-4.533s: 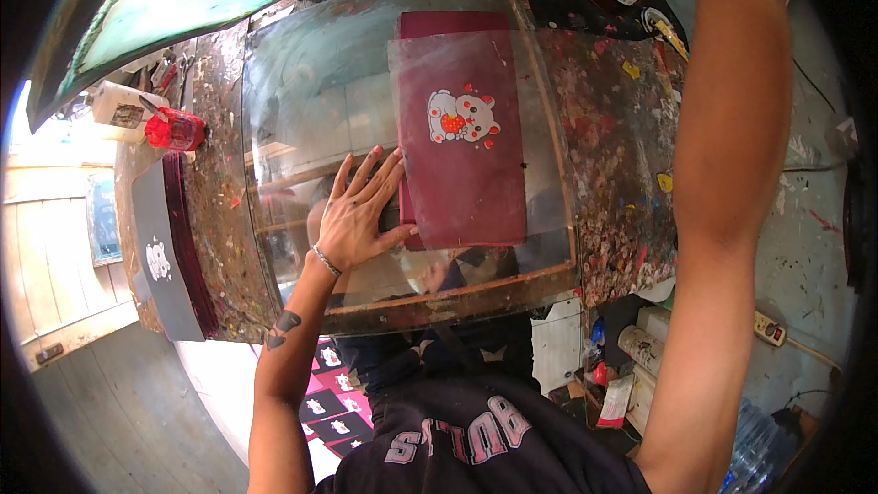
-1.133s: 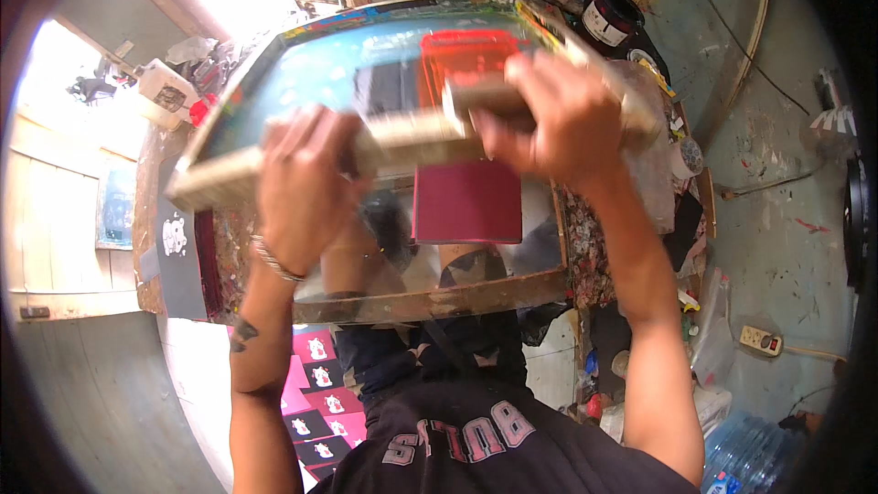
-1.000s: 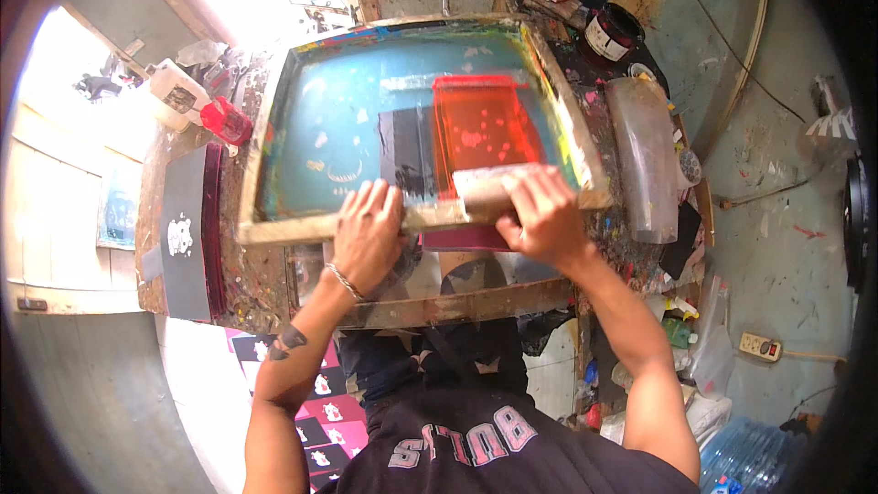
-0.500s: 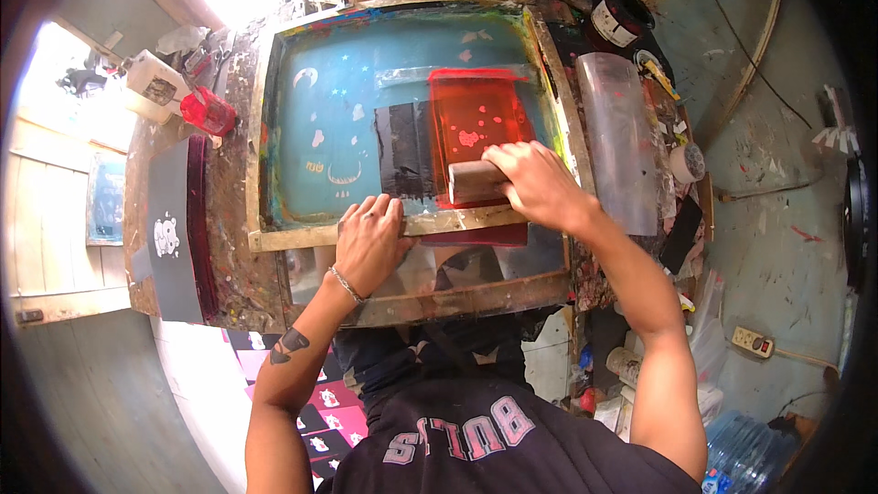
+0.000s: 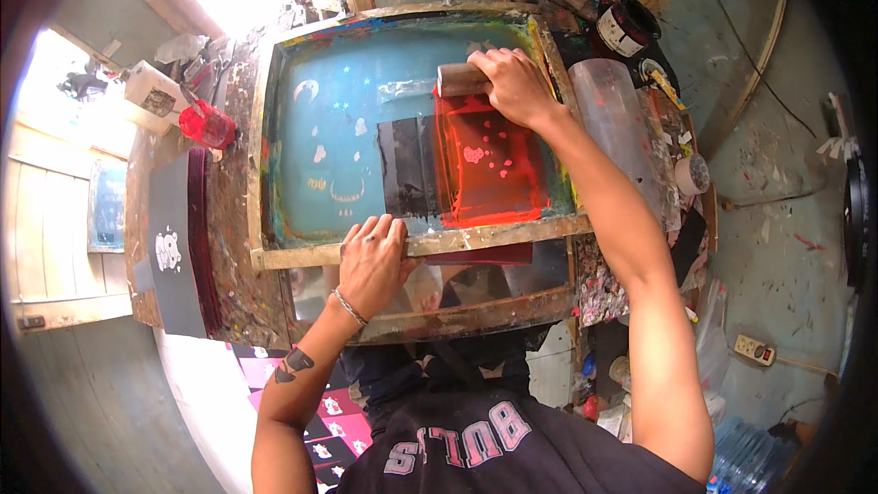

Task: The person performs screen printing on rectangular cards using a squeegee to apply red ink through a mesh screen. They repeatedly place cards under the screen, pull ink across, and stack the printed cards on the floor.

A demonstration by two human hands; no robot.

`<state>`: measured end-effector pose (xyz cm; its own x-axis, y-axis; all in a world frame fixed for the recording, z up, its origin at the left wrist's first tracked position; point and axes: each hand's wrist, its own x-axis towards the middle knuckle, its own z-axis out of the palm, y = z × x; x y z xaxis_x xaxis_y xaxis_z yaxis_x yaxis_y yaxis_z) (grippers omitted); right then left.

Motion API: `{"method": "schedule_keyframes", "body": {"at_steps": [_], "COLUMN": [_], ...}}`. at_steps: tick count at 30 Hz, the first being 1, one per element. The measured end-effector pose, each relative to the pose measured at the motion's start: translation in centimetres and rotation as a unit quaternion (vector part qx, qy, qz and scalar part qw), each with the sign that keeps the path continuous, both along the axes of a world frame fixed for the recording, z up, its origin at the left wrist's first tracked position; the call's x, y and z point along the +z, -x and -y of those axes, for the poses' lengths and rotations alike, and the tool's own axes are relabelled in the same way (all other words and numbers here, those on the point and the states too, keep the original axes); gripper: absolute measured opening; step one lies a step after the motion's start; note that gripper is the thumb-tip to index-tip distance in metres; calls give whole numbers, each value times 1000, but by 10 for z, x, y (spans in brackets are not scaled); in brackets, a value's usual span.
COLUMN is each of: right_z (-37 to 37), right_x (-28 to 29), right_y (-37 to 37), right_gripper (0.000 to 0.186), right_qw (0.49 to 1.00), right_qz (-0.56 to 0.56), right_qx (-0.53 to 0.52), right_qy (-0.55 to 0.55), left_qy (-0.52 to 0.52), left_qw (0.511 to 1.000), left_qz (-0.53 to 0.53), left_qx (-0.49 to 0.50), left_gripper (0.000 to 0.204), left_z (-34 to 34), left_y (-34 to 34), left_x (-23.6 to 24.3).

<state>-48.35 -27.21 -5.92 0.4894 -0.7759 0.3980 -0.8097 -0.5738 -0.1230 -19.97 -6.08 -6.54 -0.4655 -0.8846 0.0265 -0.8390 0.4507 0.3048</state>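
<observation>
Left hand [image 5: 371,261] clasping screen frame [image 5: 498,237] by near rim; outstretched right hand [image 5: 517,87] gripping squeegee [image 5: 460,80].

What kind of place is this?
It looks like a small printing workshop: there's a wooden-framed screen with red ink on it, what seems a squeegee in the right hand, and a paint-spattered table.

Screen mesh [image 5: 343,151]: teal-blue, with pale moon, star and blob shapes. Ink patch [image 5: 501,190], right: bright red, pink spots. Rectangular patch [image 5: 407,165] beside it: black. Wooden frame [image 5: 494,236]: tan, stained yellow and green at right. Squeegee [image 5: 463,80]: brown. Sheet [image 5: 494,256], near: maroon. Card [image 5: 170,206], left: dark grey, white cartoon print. Counter [image 5: 242,247]: brown, multicoloured spatter. Tub [image 5: 626,26], far right: black, white label.
</observation>
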Motion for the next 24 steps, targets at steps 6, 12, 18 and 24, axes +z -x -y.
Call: {"method": "schedule_keyframes", "body": {"at_steps": [6,12,18,24], "right_z": [-83,-190,-206,-129], "right_x": [-6,8,38,158], "right_y": [-7,-1,-1,-1], "right_gripper": [25,27,37,53], "right_qw": [999,999,995,983], "right_qz": [32,26,-8,10], "right_qx": [-9,2,-3,-52], "right_qy": [6,-36,96,174], "left_qy": [-14,-1,36,240], "left_qw": [1000,1000,997,917], "left_qz": [-2,-28,-67,-301], "left_qx": [7,-1,15,110], "left_gripper": [46,39,41,41], "left_z": [-2,0,15,35], "left_y": [-3,-3,-8,14], "left_x": [0,-2,51,152]}}
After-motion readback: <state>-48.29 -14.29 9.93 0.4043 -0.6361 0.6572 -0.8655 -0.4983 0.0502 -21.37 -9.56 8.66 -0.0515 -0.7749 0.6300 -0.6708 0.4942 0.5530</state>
